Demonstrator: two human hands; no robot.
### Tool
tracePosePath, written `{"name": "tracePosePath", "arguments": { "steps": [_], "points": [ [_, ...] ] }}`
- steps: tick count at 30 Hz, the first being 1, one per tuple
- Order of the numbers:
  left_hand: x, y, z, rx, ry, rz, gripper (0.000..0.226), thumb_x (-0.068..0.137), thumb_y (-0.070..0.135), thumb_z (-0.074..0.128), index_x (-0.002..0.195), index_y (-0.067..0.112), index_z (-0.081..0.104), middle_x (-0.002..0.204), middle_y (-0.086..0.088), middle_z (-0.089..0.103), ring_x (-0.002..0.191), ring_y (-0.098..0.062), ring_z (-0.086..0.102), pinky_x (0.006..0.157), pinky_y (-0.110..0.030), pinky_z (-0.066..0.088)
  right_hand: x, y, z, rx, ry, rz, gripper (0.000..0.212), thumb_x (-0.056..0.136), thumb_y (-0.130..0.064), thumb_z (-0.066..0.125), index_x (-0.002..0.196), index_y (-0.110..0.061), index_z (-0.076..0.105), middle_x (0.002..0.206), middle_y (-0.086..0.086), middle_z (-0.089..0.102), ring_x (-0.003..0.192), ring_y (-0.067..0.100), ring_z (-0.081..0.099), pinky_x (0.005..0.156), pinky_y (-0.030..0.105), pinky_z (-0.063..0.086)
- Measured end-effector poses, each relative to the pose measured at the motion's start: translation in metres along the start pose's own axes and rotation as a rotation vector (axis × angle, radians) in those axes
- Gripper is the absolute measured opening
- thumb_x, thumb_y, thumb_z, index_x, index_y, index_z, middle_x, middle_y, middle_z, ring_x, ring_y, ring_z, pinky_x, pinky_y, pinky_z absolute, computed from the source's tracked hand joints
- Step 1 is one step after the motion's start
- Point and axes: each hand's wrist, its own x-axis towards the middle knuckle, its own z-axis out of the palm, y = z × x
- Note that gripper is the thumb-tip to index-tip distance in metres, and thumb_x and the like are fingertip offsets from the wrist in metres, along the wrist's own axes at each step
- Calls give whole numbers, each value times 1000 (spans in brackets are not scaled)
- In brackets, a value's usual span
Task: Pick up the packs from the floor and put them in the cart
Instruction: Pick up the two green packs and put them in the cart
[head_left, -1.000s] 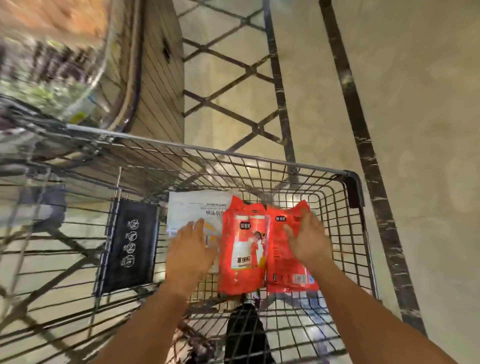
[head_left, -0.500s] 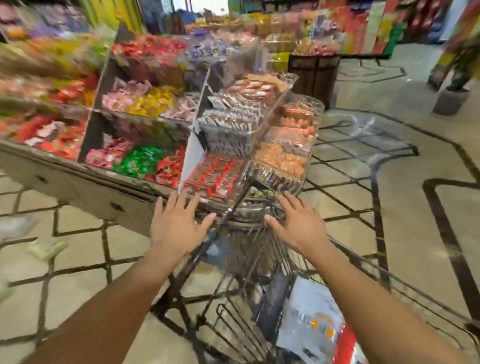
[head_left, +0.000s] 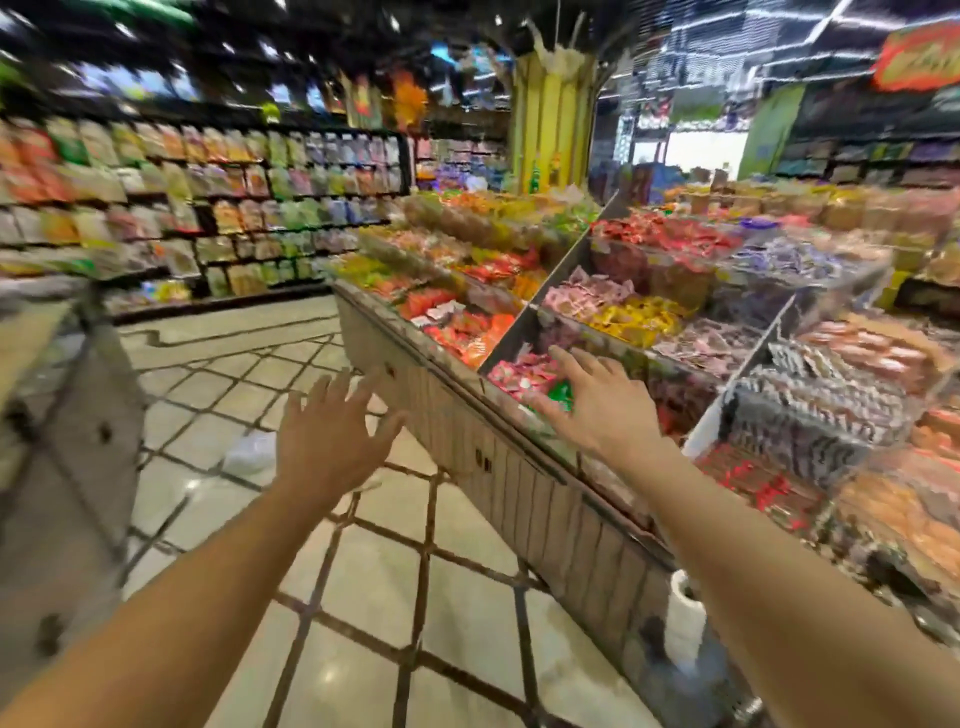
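Bare and empty, the left hand and right hand spread mid-frame, likely reaching onward; a pale pack lies on the floor beyond, left of the candy display; cart unseen

Beige floor with dark diamond lines; candy bins red, yellow, pink.

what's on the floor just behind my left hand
A pale, blurred item lies on the tiled floor just left of the open left hand; it may be a pack. The hand and forearm hide the tiles directly beneath them.
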Motion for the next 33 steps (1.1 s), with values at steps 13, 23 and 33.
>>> {"name": "tracePosePath", "arguments": {
  "steps": [13, 23, 33],
  "points": [
    [142, -236, 44, 197, 3, -258, 73, 98, 70, 36, 153, 24, 48, 140, -5, 64, 127, -29, 60, 102, -45, 47, 251, -206, 118, 100, 22, -368, 77, 98, -72, 41, 162, -30, 29, 162, 2, 42, 146, 30, 42, 109, 47, 46],
    [308, -328, 109, 202, 2, -292, 69, 100, 66, 36, 150, 22, 50, 144, -6, 61, 133, -29, 56, 110, -46, 41, 453, -293, 219, 132, 19, -458, 77, 99, -72, 41, 161, -27, 34, 158, 2, 48, 141, 26, 50, 95, 44, 57],
    [494, -453, 241, 117, -83, -314, 70, 100, 64, 39, 153, 19, 50, 148, -8, 59, 135, -32, 54, 109, -50, 40, 634, -383, 354, 22, -96, -433, 78, 99, -73, 37, 163, -29, 30, 161, 3, 42, 144, 28, 45, 99, 44, 52]
  ]
}}
